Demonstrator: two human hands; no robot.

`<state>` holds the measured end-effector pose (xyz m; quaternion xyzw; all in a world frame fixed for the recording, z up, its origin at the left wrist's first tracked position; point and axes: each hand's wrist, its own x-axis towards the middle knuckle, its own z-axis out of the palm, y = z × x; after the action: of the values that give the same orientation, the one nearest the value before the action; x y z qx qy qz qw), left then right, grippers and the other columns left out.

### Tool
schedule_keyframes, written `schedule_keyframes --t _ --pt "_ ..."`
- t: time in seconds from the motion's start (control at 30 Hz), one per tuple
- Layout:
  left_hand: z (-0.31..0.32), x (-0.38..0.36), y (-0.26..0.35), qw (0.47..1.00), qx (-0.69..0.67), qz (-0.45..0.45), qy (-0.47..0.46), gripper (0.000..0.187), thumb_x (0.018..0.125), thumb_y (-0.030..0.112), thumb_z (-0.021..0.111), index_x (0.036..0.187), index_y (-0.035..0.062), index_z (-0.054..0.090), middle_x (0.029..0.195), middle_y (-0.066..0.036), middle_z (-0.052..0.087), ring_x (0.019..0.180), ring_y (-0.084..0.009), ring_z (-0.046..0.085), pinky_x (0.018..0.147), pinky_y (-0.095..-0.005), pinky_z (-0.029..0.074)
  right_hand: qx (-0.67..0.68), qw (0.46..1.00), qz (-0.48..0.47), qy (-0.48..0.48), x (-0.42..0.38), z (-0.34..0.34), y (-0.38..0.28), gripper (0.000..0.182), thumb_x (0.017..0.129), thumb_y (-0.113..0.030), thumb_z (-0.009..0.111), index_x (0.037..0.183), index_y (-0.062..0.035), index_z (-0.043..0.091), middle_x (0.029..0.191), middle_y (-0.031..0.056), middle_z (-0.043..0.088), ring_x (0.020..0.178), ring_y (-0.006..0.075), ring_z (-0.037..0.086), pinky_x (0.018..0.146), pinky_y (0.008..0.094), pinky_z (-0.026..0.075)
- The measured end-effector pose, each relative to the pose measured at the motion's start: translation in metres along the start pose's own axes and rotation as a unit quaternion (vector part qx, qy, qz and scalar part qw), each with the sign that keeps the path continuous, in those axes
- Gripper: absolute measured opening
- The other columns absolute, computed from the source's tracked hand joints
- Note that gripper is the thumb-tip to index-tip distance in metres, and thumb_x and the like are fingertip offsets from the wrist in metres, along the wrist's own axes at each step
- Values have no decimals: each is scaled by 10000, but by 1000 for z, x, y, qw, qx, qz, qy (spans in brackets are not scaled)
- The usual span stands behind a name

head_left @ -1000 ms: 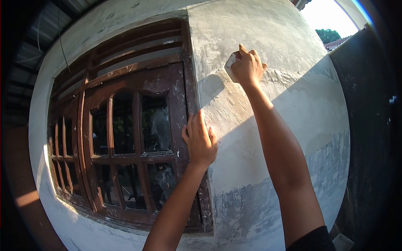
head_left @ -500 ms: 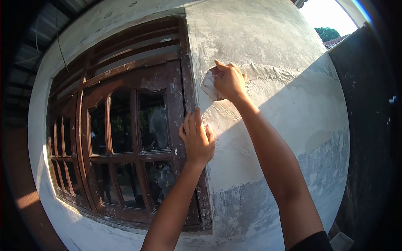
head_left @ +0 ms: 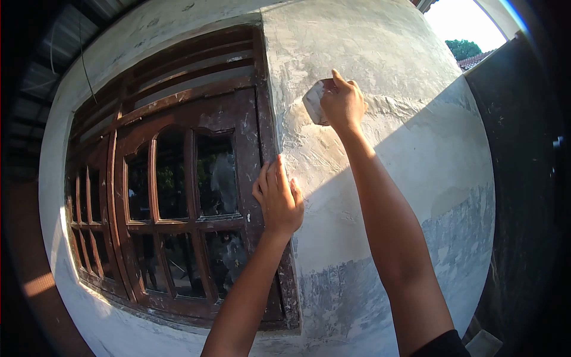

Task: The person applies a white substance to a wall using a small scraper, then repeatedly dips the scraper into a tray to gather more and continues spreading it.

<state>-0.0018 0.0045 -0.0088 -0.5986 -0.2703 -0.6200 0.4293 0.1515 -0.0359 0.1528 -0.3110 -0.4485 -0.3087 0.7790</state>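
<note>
My right hand (head_left: pixel 345 104) grips a flat scraper (head_left: pixel 314 102) coated with pale plaster, its blade against the wall (head_left: pixel 392 149) to the right of the window. Around and below the blade the wall surface is rough and ridged, lit by sun. My left hand (head_left: pixel 278 199) rests on the right edge of the brown wooden window frame (head_left: pixel 266 113), where it meets the wall. Its fingers are apart and point upward, and it holds nothing.
Brown window shutters with glass panes (head_left: pixel 171 172) fill the left. A dark panel (head_left: pixel 523 149) stands at the right edge. A pale object (head_left: pixel 483 344) lies at the bottom right. Dark roofing (head_left: pixel 35 83) shows at the upper left.
My right hand has moved up and to the right along the wall with the scraper, away from the window frame. My left hand has stayed nearly in place.
</note>
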Motion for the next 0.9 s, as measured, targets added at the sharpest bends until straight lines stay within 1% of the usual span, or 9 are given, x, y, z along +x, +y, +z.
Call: schedule_keyframes --t 0.1,0.23,0.3,0.43,0.57,0.7,0.77,0.83,0.9 --pt "0 1 2 1000 -1 3 0 573 895 140 482 1414 -27 308 1367 -175 411 1324 -338 323 1062 -510 204 3 987 -74 -141 -8 18 -11 525 740 -224 633 1264 -245 624 1027 125 623 1075 266 576 955 407 356" --pt "0 1 1 1000 14 4 3 586 890 140 487 1420 -24 300 1366 -178 405 1320 -336 325 1058 -511 207 -107 992 16 58 20 4 9 461 776 -185 560 1230 -205 640 985 99 627 988 231 603 880 443 347" --pt "-1 1 2 1000 5 4 3 574 894 123 476 1420 -21 298 1369 -183 407 1321 -344 325 1060 -512 202 -37 997 10 70 21 -2 10 464 772 -191 563 1229 -199 642 1009 98 627 998 246 603 894 456 345" --pt "-2 1 2 1000 -10 4 -4 559 904 113 459 1422 -17 294 1370 -195 406 1323 -354 322 1066 -517 194 -8 988 -68 -136 -5 6 -1 499 752 -191 586 1248 -214 631 1074 80 616 1056 240 585 942 431 307" --pt "0 1 1 1000 7 -3 0 560 905 113 460 1424 -15 294 1364 -195 412 1318 -350 326 1063 -515 197 -48 995 59 70 14 -6 22 486 767 -192 590 1252 -204 624 1036 79 610 1038 235 565 917 459 326" --pt "0 0 4 1000 -8 -5 0 564 904 113 463 1426 -15 291 1362 -194 415 1317 -348 326 1062 -512 198 69 996 40 -29 -4 0 8 536 729 -182 597 1264 -207 619 1022 68 614 1072 224 566 944 466 315" --pt "-1 0 3 1000 -6 -4 -1 566 904 113 464 1427 -14 290 1364 -191 415 1318 -348 325 1061 -511 199 -12 996 -28 -83 -12 4 -3 515 733 -192 586 1246 -207 629 1014 68 615 1059 215 576 939 436 308" --pt "0 -1 1 1000 14 6 5 610 880 126 499 1431 -18 280 1361 -172 414 1307 -332 339 1056 -511 207 -74 995 58 -24 0 0 -2 469 751 -204 585 1215 -205 647 1018 83 616 1031 227 583 921 419 321" --pt "1 0 0 1000 16 7 11 608 880 127 498 1430 -20 283 1361 -171 414 1305 -331 340 1055 -509 209 -68 990 55 113 15 -2 2 471 773 -212 576 1240 -202 630 1052 90 617 1001 227 596 918 430 342"
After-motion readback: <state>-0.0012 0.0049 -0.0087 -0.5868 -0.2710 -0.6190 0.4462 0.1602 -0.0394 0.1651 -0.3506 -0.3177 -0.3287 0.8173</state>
